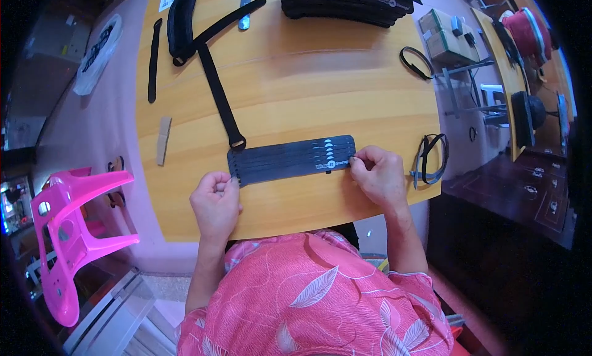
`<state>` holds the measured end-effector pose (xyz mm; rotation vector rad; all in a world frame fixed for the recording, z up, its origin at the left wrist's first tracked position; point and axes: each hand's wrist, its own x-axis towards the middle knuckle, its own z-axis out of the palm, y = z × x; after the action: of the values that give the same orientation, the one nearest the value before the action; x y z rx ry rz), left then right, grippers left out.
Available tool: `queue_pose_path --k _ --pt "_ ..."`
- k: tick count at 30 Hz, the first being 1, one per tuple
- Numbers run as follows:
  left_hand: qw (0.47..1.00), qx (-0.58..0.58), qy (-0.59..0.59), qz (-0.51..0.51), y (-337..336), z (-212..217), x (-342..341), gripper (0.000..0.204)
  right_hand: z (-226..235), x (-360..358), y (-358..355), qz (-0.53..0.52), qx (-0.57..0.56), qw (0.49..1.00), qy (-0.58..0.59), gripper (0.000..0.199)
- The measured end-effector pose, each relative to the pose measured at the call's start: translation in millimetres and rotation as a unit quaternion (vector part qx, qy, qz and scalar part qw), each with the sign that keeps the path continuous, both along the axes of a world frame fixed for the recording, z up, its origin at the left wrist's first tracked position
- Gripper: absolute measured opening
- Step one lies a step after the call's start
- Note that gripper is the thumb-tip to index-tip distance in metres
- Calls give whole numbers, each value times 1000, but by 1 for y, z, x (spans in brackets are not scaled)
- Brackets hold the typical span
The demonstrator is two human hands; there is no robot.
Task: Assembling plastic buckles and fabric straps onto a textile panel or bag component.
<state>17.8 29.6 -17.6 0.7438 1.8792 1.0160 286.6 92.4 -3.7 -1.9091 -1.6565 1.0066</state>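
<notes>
Currently, the left grip [216, 198] is curled shut at the left end of a fanned set of black straps [290, 160], fingertips pinching that edge. The right grip [377, 176] is pinched shut on the right end, thumb and fingers on the strap tips. The set is laid flat near the front edge of the wooden counter [345, 91], spanning between both hands, straps overlapped and stepped.

Risk, as judged: the stepped overlap could be lost if either end is released or pulled unevenly, since the layers are thin and loose and only held at the ends. A long single strap [217, 91] touches the set's upper left corner by its loop; it could be dragged along if the set is shifted.

Labels and packages: small pale printed marks are seen near the right end of the set, one per layer, in a slanted row. A stack of dark flat pieces [345, 3] with a pale round mark sits at the far edge. A white tag [167, 0] lies at the far left corner. A clear plastic bag [97, 53] with dark contents lies off the counter, far left. Small green-and-tan boxes [445, 35] sit on a rack to the right.
</notes>
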Motion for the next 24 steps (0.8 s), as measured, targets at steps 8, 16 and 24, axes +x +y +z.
queue_pose_path --k 8,16,24 --pt "1000 -3 12 -14 2 4 -2 3 -5 -3 -4 -4 29 999 -15 12" --pt "992 -7 101 -75 1 -9 -15 8 -5 -8 -7 -2 46 998 -43 12" --pt "971 -14 201 -127 8 13 -17 13 -17 -2 -9 6 78 994 -80 11"
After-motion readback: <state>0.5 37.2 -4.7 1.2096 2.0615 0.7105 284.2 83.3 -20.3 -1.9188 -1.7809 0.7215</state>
